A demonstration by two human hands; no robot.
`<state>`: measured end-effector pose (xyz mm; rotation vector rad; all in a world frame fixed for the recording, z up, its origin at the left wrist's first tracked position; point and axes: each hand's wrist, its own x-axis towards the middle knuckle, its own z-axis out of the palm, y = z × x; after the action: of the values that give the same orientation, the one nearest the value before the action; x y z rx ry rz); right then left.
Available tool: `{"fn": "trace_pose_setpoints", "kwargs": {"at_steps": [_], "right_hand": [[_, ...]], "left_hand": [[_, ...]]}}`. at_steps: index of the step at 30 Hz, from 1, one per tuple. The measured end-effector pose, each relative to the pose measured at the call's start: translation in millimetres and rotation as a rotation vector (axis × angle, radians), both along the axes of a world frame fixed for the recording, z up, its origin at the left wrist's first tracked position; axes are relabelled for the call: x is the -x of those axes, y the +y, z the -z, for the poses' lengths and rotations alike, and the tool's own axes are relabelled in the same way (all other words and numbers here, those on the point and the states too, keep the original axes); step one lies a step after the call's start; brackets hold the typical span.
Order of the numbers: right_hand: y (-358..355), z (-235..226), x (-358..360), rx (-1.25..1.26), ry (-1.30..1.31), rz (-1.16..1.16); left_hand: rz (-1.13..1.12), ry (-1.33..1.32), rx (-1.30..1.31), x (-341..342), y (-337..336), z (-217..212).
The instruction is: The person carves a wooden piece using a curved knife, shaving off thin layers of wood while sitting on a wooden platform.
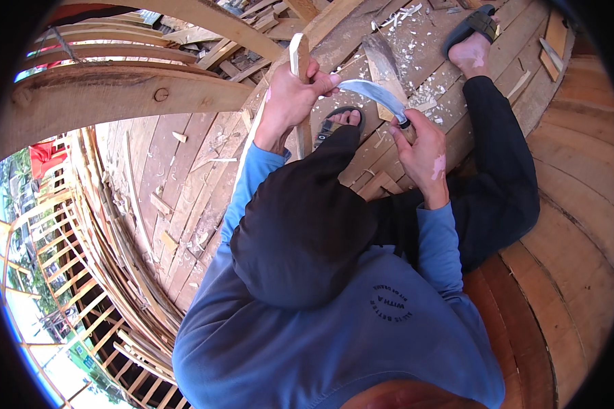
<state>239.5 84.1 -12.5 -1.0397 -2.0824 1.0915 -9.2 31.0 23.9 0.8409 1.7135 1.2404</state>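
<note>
My left hand point(290, 95) is closed round a narrow wooden strip point(298, 56), whose pale top end sticks up above the fist. The strip's lower part shows again below the hand, near my sandalled foot. My right hand point(421, 151) grips the short wooden handle of a curved knife point(375, 93). The blade arcs across to the left, and its tip lies at the fingertips of my left hand; whether they touch is hard to tell. Both forearms are in blue sleeves.
White shavings point(416, 71) litter the plank floor point(184, 160), along with small offcuts point(169, 240). A flat board point(382, 65) lies beyond the knife. A thick curved beam point(130, 92) crosses at left, above long stacked strips point(126, 273). Curved planking point(573, 184) rises at right.
</note>
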Motion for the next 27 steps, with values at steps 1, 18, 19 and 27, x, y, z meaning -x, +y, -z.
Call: {"fn": "trace_pose_setpoints", "kwargs": {"at_steps": [1,18,19,27], "right_hand": [[1,1,-2,0.049,0.01,0.073],[-6,8,18,0.995,0.295,0.082],[-6,8,21,0.922,0.224,0.078],[-2,-31,53,0.342,-0.163,-0.036]], "left_hand": [[-0.042,0.05,0.005,9,-1,0],[0.065,0.034,0.005,0,-31,15],[0.078,0.053,0.042,2,-30,15],[0.152,0.335,0.169,3,-24,4]]}}
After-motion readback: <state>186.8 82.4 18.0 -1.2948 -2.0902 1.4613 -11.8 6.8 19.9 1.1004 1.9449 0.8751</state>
